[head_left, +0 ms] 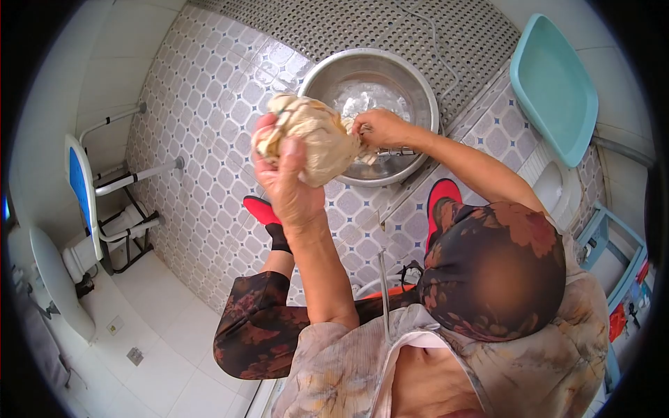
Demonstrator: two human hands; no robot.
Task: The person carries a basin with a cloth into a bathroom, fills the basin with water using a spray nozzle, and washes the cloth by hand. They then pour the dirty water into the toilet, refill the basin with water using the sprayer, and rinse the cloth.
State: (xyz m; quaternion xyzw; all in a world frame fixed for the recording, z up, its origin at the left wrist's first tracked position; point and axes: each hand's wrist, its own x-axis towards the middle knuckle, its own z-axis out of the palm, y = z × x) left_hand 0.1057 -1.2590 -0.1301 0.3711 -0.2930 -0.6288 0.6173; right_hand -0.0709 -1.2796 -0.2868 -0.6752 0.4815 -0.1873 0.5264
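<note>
A bunched, damp-looking cream cloth (319, 143) is held up above the left rim of a round metal basin (426, 87). My left hand (287, 184) is wrapped around the bundle from the left and below, thumb in front. At its right side, my right hand (380, 129) is closed in a pinch on a narrow end of the same cloth, over the basin. Water and pale material show inside the basin, partly hidden behind the cloth and my right arm. The kind of cloth item cannot be made out.
A grey perforated mat (334, 24) lies behind the basin on patterned tiles (202, 132). To the right, a turquoise tub (554, 90) leans near a squat toilet (554, 184). On the left stands a metal-framed seat with a blue panel (81, 184).
</note>
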